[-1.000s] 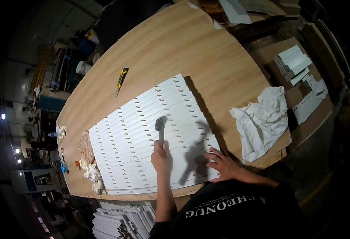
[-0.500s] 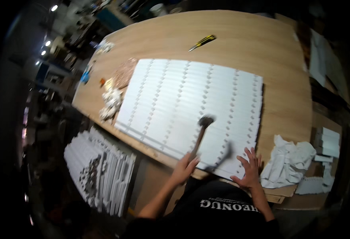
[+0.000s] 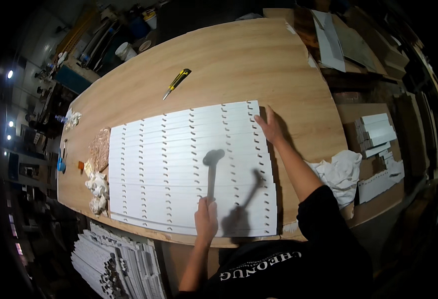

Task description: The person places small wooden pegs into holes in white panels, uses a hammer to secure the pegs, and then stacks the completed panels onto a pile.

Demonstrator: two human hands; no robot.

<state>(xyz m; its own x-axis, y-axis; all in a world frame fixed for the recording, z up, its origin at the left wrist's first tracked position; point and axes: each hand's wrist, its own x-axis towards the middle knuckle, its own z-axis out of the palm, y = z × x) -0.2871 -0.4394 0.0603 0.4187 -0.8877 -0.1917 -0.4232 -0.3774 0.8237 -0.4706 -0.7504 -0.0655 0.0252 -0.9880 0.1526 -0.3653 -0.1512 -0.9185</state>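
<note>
Wkshop: lg wood bench (image 3: 239, 50), hammer (image 3: 211, 175), util. knife (image 3: 178, 82), stacked strips (image 3: 119, 261).

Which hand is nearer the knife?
Right. The right hand, by the white slats' far right corner, is right of the knife and lower in view; the left hand, holding the hammer, is much lower.

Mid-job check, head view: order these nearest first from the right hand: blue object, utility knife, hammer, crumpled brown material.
From the right hand:
1. Hammer, in the left hand, over the white panel.
2. Utility knife, on the table beyond the panel.
3. Crumpled brown material, left of the panel.
4. Blue object, near the table's left edge.
</note>
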